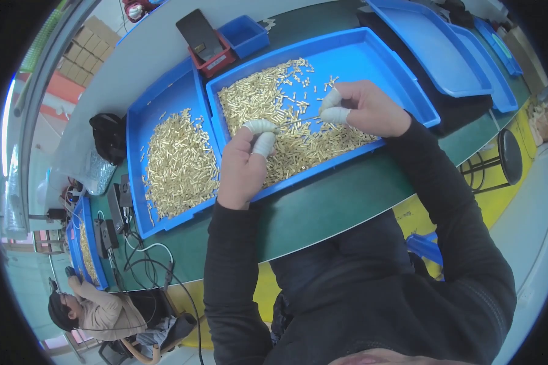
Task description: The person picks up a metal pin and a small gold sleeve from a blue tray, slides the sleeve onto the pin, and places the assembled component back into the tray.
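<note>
Both of my hands are over a blue tray [402, 67] of small brass-coloured metal pins [249, 100]. White wrapping covers the thumb and forefinger of each hand. The fingertips of my right hand [371, 109] pinch one end of a thin metal rod [298, 121]. That rod slants down towards my left hand [246, 164], whose thumb and forefinger are pressed together at its other end. What lies between those left fingertips is too small to make out. Loose pins lie beneath both hands, thickest at the tray's left and front.
Left of my tray, a second blue tray [164, 91] holds a heap of similar pins. A red bin [216, 61] and a small blue bin [245, 38] stand behind. Blue trays [435, 52] lie far right. Cables [143, 255] hang at the left edge, near a seated person [106, 310].
</note>
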`<act>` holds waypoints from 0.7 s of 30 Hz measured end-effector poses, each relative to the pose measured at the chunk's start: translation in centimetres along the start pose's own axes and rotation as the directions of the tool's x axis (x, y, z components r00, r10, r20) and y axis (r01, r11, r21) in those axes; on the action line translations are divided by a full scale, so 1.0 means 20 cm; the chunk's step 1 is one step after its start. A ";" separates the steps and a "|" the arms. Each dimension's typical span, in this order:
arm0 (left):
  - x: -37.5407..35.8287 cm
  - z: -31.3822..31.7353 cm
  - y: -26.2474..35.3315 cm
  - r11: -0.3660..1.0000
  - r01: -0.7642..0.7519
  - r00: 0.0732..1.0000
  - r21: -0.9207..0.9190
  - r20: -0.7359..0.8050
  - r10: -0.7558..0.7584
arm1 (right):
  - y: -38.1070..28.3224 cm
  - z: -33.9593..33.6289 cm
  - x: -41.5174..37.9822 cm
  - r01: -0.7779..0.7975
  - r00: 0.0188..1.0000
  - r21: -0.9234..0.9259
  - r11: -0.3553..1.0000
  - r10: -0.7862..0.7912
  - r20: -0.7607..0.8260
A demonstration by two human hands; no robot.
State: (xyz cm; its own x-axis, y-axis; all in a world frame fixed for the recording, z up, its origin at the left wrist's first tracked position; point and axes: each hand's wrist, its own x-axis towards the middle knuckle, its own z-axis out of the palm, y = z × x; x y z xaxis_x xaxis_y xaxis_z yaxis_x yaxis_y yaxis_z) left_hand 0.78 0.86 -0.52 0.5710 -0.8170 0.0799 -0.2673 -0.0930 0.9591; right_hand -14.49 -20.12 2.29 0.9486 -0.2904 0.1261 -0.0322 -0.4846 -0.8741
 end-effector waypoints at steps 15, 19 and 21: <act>-0.02 0.08 0.00 0.782 -0.398 0.900 0.480 0.042 0.433 | -0.01 0.03 -0.01 -0.008 0.998 -0.076 0.997 0.012 0.054; -0.03 0.06 0.07 0.962 -0.180 0.972 0.204 -0.113 0.206 | -0.07 0.01 -0.01 -0.280 0.955 0.182 0.942 0.254 0.153; -0.03 0.06 0.06 0.988 -0.148 0.976 -0.047 -0.168 0.138 | -0.06 0.02 -0.01 -0.328 0.935 0.303 0.895 0.264 0.235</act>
State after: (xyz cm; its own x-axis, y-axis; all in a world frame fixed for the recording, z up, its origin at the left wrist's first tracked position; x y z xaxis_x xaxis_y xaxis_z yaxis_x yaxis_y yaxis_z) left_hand -0.80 0.50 0.20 0.6508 -0.7147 0.2562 -0.3118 0.0561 0.9485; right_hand -14.53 -19.19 3.13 0.9529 -0.2057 -0.2230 -0.2450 -0.0883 -0.9655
